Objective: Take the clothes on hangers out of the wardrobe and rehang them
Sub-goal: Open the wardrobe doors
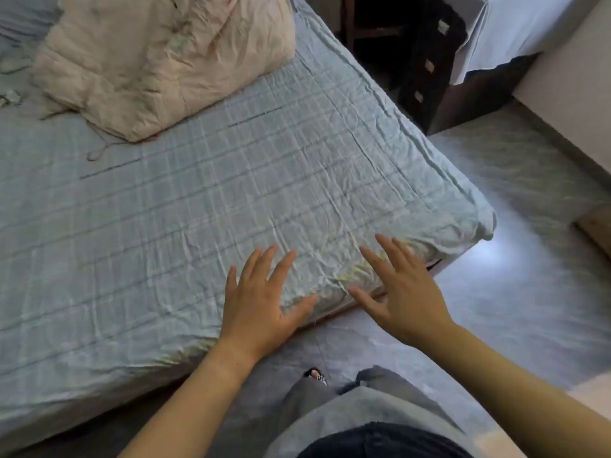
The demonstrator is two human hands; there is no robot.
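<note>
Reaching out over the near corner of the bed, both hands are seen from the head camera with nothing held in either. The left hand (pixel 261 305) is spread palm down, its fingers straight and fanned, above the near edge of the pale blue-green checked cotton sheet (pixel 198 200). The right hand (pixel 403 292) is likewise flat and splayed just beside it, closer to the bed's corner. Whether either palm touches the sheet cannot be told. A crumpled cream fabric pillow (pixel 158 61) is laid at the far left of the bed, well apart from the hands. Beyond the bed's far right edge a dark wooden cabinet with square pale knobs (pixel 426 67) is set, partly covered by a draped white cloth (pixel 529 28). A glossy grey mottled floor (pixel 512 193) is shown to the right of the bed, and grey trousers (pixel 363 401) are visible at the bottom edge. The clothes on hangers and the wardrobe cannot be located in this view.
</note>
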